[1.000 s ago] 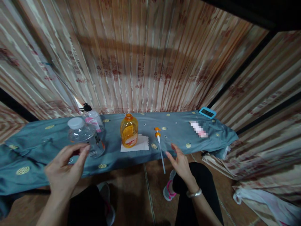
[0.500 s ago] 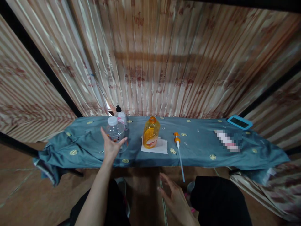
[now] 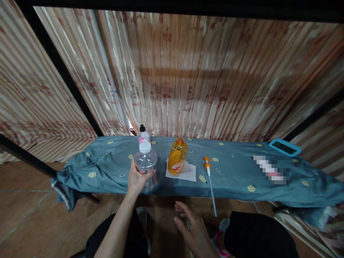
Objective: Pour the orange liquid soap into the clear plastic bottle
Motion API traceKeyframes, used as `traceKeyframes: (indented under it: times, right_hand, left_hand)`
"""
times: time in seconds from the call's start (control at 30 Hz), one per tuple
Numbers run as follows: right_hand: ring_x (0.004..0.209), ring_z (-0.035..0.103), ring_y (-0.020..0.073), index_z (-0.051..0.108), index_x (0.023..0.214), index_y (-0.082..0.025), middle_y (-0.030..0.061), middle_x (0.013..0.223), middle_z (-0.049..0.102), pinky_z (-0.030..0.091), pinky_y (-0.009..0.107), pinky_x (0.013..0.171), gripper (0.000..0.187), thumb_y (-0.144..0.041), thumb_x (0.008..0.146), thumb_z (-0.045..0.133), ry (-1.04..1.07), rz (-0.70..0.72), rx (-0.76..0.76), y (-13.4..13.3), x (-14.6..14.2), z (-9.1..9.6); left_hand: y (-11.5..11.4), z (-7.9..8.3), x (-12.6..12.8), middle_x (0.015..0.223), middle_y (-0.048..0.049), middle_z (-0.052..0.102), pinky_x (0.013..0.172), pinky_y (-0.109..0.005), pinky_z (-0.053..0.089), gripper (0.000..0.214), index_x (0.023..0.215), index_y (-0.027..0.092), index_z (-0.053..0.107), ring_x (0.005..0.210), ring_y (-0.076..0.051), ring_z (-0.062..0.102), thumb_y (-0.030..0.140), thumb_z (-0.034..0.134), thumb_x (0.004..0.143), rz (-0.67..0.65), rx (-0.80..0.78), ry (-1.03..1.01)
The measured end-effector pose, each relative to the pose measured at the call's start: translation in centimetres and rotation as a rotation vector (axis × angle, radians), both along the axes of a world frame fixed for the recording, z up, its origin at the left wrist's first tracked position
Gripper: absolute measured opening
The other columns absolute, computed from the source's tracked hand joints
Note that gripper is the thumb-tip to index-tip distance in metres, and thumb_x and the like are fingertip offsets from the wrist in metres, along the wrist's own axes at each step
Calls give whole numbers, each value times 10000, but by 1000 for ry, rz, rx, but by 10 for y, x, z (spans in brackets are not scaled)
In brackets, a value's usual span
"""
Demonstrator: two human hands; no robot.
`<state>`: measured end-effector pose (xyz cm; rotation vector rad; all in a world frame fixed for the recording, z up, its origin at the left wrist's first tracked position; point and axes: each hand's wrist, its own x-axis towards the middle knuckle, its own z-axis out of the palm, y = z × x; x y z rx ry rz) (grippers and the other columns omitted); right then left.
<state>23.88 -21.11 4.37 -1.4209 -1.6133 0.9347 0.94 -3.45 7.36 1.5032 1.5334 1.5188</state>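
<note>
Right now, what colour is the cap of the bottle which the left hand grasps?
The cap is white; it shows best in the head view.

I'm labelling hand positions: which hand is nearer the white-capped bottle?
Left: the left hand grasps the white-capped bottle; the right hand is apart from it, lower right in view.

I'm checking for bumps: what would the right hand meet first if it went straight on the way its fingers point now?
Probably the front edge of the cloth-covered table; depth is unclear, so the right hand might instead pass above it toward the clear bottle.
</note>
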Motion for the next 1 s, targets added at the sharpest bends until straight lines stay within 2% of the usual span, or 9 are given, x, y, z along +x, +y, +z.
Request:
traceKeyframes:
  times: [0.1,0.23,0.33,0.4,0.43,0.5,0.67,0.83,1.0]
  right_hand:
    - [984,855,311,758,1307,-27,211,1146,846,738,436,854,443,-306,1037,545,-101,-50,348,30,-6,47]
    - [1377,691,403,648,1483,0,270,1471,708,592,556,1162,531,-357,1090,617,-256,-33,574,89,-23,130]
    - [1253,735,416,480,1609,20,258,1387,749,646,529,1022,767,-520,1097,663,-799,-2,478,131,-49,187]
    - [1059,804,383,566,1514,22,214,1070,832,650,470,863,788,-661,1142,439,-955,63,459,151,-69,212]
    - [1010,817,369,646,1408,21,213,1018,834,641,439,835,798,-695,1128,435,-968,84,444,159,-78,219]
    - [1107,803,369,766,1191,-16,241,1090,833,617,419,907,714,-681,1105,521,-1001,144,446,172,-93,224]
    - [1171,800,334,801,1158,6,267,1150,829,620,391,936,695,-512,1214,341,-1049,186,389,197,-108,212]
    - [1188,799,309,791,1189,-45,191,1196,841,639,436,953,472,-247,1210,365,-1078,264,449,214,-107,200]
    - [1164,811,315,802,1136,-83,166,1134,854,668,458,918,413,-247,1186,427,-1076,296,515,221,-108,196]
  left_hand:
    - [-14,4,11,1173,-81,798,975,-500,632,895,1318,255,593,1071,-349,791,398,968,518,8,-31,20]
    - [-16,5,20,1198,-79,803,950,-471,636,880,1337,268,599,1080,-343,789,377,956,540,-16,20,17]
    - [-11,6,20,1134,-64,807,864,-448,645,860,1322,259,598,980,-322,794,384,946,545,-6,-18,13]
    - [-7,7,18,1129,-69,799,868,-450,641,865,1312,234,594,992,-327,791,392,939,534,22,-57,31]
    - [-4,8,17,1130,-73,793,880,-450,637,867,1311,222,591,1011,-331,788,394,934,534,41,-69,43]
    - [1,9,16,1117,-71,787,879,-434,632,877,1329,210,577,1014,-324,785,384,924,543,74,-81,54]
    - [17,4,18,1103,-52,789,852,-392,625,836,1324,230,568,994,-302,791,306,910,565,141,-55,54]
    - [31,-12,18,1089,-55,789,844,-380,624,875,1359,236,551,1007,-302,796,286,922,568,157,-58,49]
    - [37,-22,13,1009,-43,776,780,-385,621,840,1269,230,569,931,-307,787,341,942,524,181,-56,54]
